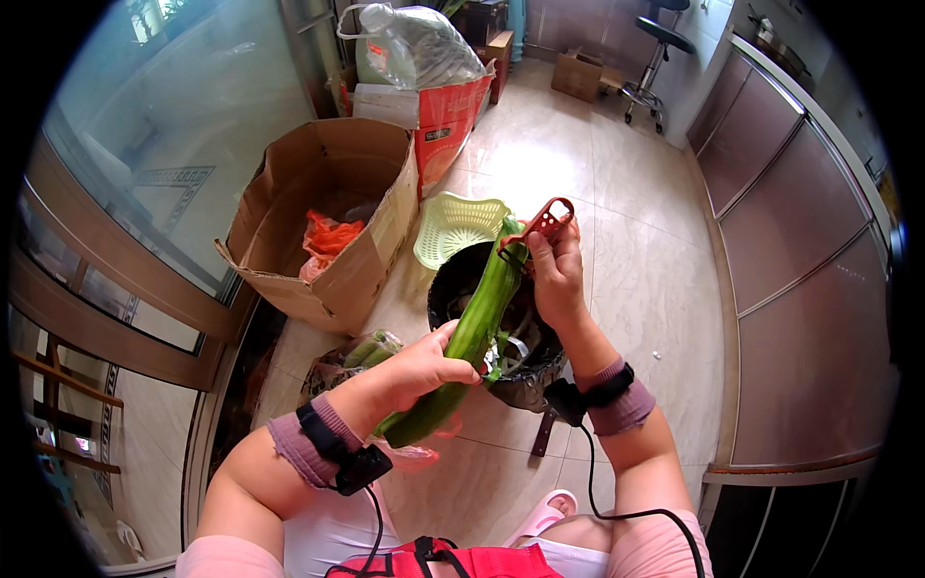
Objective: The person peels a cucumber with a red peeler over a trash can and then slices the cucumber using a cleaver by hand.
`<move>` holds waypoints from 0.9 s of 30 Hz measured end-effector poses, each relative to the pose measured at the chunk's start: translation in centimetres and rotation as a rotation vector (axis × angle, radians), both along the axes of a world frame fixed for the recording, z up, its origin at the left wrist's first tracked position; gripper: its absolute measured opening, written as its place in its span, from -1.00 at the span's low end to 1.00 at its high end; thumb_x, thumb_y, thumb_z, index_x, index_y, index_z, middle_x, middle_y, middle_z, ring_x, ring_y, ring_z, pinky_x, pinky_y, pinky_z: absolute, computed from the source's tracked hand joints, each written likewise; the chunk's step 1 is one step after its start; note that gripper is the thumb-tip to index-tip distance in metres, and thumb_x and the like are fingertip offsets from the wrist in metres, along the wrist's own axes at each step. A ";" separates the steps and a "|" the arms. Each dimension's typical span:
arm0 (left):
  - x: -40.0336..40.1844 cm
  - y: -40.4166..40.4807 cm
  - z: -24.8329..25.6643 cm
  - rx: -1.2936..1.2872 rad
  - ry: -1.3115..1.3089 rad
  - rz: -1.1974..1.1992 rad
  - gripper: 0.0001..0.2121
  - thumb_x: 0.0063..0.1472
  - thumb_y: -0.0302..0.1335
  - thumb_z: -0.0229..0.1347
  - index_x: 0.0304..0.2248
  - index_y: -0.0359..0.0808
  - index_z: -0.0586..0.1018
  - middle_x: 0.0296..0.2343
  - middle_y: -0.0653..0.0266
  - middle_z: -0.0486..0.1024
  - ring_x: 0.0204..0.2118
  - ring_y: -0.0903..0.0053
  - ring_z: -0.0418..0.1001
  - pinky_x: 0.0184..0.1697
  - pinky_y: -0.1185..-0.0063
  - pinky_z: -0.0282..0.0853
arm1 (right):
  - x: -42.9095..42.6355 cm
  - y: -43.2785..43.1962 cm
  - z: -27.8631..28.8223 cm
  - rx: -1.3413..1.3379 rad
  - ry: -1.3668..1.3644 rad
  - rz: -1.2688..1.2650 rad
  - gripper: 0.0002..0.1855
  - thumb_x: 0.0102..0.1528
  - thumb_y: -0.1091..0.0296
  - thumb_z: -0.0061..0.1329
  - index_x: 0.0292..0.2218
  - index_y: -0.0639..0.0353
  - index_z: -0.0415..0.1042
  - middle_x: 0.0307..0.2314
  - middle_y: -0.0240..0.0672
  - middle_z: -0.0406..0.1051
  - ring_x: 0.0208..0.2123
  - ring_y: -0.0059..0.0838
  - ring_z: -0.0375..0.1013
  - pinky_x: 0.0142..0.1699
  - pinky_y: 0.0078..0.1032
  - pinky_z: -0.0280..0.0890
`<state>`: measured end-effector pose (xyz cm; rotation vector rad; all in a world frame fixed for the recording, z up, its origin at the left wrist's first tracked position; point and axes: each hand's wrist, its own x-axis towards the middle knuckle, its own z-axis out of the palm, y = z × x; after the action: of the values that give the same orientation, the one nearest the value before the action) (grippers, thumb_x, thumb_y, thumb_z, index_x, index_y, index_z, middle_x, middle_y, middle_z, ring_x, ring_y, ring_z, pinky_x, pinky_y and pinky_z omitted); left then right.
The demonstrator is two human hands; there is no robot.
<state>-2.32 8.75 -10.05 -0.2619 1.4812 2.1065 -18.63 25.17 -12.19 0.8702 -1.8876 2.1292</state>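
My left hand [423, 365] grips a long green gourd [480, 318] around its lower half. The gourd slants up and away from me over a bin lined with a black plastic bag [444, 289]. In my right hand [560, 267] is a red peeler [545, 220], its blade end against the gourd near the far tip. Pale and green peelings [514, 350] lie in the bin and along its near rim. Beyond the bin, a light yellow-green plastic basket [455, 224] sits on the floor.
A large cardboard box [347, 289] with orange plastic bags [329, 238] stands at left. Beside the bin is a clear bag of green vegetables [372, 350]. A dark-handled tool [543, 433] lies before my feet. Glass doors [181, 108] and cabinets [802, 289] flank the floor.
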 end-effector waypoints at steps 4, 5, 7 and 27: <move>-0.3 -0.2 -0.5 0.004 0.000 -0.064 -0.39 -0.01 -0.57 0.14 0.06 -0.12 0.21 -0.27 0.24 0.33 -0.30 0.37 0.37 -0.48 0.20 0.45 | -1.5 0.5 -1.3 0.087 0.100 -0.165 -0.83 0.26 0.40 -0.20 -0.13 0.24 0.25 -0.28 -0.37 0.31 -0.26 -0.58 0.38 -0.11 -0.58 0.30; -0.3 -0.3 -0.4 -0.003 -0.013 -0.072 -0.39 -0.02 -0.57 0.13 0.06 -0.11 0.21 -0.28 0.24 0.32 -0.31 0.36 0.37 -0.50 0.19 0.45 | -1.6 0.5 -1.4 0.057 0.069 -0.178 -0.85 0.25 0.40 -0.18 -0.16 0.23 0.26 -0.30 -0.39 0.30 -0.30 -0.57 0.35 -0.11 -0.57 0.28; -0.1 -0.4 0.0 -0.016 -0.063 -0.077 -0.38 -0.02 -0.59 0.12 0.07 -0.14 0.23 -0.27 0.27 0.32 -0.28 0.42 0.36 -0.39 0.31 0.41 | -0.9 0.0 -0.2 -0.051 -0.049 -0.184 -0.88 0.24 0.40 -0.15 -0.21 0.22 0.27 -0.33 -0.40 0.29 -0.36 -0.58 0.33 -0.14 -0.58 0.27; -0.8 -0.6 -0.9 -0.343 0.303 0.218 -0.37 -0.09 -0.67 0.12 0.05 -0.39 0.22 -0.22 0.22 0.43 -0.21 0.56 0.41 -0.14 0.57 0.37 | 1.6 -0.9 0.6 -0.252 -0.621 0.293 -0.85 0.30 0.36 -0.28 -0.11 0.11 0.16 -0.28 -0.23 0.45 -0.24 -0.43 0.50 -0.16 -0.42 0.44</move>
<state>-3.12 8.15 -11.00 -0.2468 2.0810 2.1183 -17.00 24.25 -11.59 0.4845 -1.7316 3.0083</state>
